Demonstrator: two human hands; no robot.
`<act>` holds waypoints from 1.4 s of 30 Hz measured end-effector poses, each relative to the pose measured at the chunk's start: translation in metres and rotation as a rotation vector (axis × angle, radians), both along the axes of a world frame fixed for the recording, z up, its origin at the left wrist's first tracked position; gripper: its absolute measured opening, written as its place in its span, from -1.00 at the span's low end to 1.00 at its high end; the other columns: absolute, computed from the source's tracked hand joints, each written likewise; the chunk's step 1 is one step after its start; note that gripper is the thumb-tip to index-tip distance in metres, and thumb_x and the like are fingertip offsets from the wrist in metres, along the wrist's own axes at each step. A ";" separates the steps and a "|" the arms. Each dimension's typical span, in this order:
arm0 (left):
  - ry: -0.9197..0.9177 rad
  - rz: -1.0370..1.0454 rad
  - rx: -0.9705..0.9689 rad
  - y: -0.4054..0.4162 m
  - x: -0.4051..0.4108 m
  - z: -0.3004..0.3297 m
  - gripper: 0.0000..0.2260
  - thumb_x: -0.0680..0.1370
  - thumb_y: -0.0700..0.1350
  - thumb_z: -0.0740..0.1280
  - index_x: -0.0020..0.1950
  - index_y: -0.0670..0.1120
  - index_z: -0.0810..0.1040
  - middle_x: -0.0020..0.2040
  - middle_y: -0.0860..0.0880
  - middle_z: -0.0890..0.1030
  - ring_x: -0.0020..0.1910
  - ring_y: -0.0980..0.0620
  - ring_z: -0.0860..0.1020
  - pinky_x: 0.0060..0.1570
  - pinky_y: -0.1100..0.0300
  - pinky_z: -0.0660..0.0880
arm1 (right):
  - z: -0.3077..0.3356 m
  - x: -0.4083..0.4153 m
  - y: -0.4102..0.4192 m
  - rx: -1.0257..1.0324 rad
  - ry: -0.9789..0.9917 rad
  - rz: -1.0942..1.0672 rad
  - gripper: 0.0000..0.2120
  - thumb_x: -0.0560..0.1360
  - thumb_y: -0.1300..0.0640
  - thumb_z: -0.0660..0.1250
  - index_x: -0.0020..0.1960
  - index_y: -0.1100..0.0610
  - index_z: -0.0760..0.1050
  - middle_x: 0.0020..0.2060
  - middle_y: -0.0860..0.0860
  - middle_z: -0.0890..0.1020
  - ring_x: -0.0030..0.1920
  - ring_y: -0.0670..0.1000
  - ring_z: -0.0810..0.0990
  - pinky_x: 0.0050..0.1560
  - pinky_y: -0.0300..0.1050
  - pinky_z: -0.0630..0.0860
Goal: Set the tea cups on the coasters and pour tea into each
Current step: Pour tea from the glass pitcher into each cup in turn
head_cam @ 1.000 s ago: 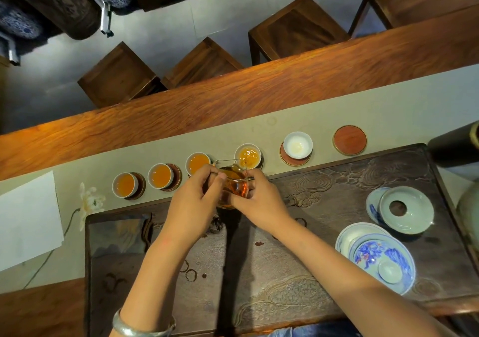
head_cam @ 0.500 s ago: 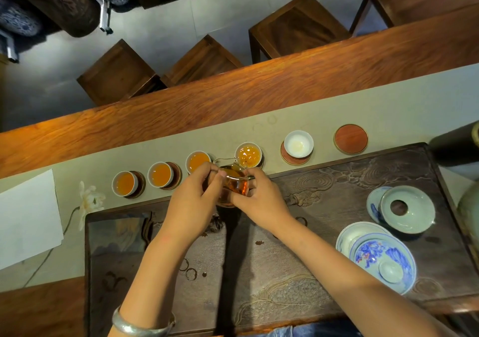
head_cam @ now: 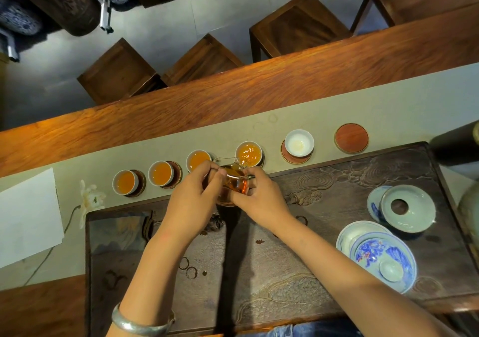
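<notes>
A glass pitcher (head_cam: pixel 234 181) of amber tea is tilted with its spout over the fourth cup (head_cam: pixel 248 153), which is full of tea. My left hand (head_cam: pixel 193 201) grips the pitcher by its handle side. My right hand (head_cam: pixel 259 199) holds its other side. Three small white cups (head_cam: pixel 125 181), (head_cam: pixel 161 173), (head_cam: pixel 197 159) to the left hold tea on dark coasters. Further right an empty white cup (head_cam: pixel 299 143) stands on a red coaster (head_cam: pixel 286 155). A bare red coaster (head_cam: pixel 351 138) lies at the right end of the row.
The cups stand on a beige runner (head_cam: pixel 388 108) behind a dark carved tea tray (head_cam: pixel 337 181). On the tray's right are a pale lid holder (head_cam: pixel 408 208) and a blue-and-white gaiwan with saucer (head_cam: pixel 383 259). White paper (head_cam: pixel 28 217) lies left. Wooden stools (head_cam: pixel 119 72) stand beyond the table.
The tea level in the fourth cup has risen as the pitcher stayed tilted over it. Both hands kept their hold and hardly moved.
</notes>
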State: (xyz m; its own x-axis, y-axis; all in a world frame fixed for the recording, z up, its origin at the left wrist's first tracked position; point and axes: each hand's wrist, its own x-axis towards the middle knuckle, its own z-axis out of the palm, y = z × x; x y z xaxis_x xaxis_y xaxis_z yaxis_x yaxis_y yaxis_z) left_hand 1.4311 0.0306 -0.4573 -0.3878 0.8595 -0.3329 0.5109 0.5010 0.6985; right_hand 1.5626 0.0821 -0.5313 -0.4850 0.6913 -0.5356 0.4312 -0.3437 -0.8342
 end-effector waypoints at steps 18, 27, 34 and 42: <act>0.042 -0.026 -0.016 0.005 0.001 0.005 -0.78 0.63 0.05 0.20 -0.15 -0.01 0.48 -0.35 0.08 0.48 -0.37 0.20 0.43 -0.35 0.24 0.32 | 0.000 -0.001 0.001 -0.022 0.003 -0.014 -0.41 0.09 -0.43 0.37 0.04 -0.23 0.39 -0.08 -0.11 0.70 -0.05 -0.14 0.68 0.07 0.01 0.64; 0.025 -0.032 -0.009 0.003 0.001 0.006 -0.78 0.63 0.04 0.20 -0.13 -0.03 0.50 -0.32 0.03 0.52 -0.35 0.15 0.45 -0.31 0.16 0.36 | -0.001 -0.001 0.001 -0.038 0.023 -0.023 -0.33 0.09 -0.43 0.39 0.11 -0.20 0.37 -0.05 -0.09 0.70 -0.03 -0.09 0.69 0.10 0.07 0.63; -0.053 -0.011 0.016 -0.001 0.004 0.006 -0.85 0.62 -0.03 0.22 -0.09 0.01 0.53 -0.23 -0.05 0.57 -0.33 0.18 0.46 -0.28 0.26 0.38 | 0.001 0.002 0.002 0.019 0.051 -0.023 -0.22 0.16 -0.35 0.45 0.29 -0.08 0.36 0.04 -0.10 0.68 0.02 -0.10 0.68 0.13 0.06 0.62; -0.167 0.040 0.096 -0.001 0.016 0.011 -0.86 0.62 -0.10 0.24 -0.10 0.02 0.56 -0.32 0.09 0.52 -0.33 0.17 0.43 -0.26 0.22 0.38 | 0.008 0.015 0.010 0.160 0.075 -0.033 -0.25 0.24 -0.28 0.49 0.33 -0.15 0.29 0.10 -0.13 0.65 0.06 -0.16 0.65 0.13 -0.10 0.62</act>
State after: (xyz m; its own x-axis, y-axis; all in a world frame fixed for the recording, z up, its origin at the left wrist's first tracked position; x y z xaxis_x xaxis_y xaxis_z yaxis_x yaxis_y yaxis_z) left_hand 1.4475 0.0294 -0.4464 -0.3687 0.8755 -0.3124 0.3644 0.4453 0.8179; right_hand 1.5774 0.0920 -0.5232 -0.4950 0.7809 -0.3810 0.3567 -0.2172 -0.9086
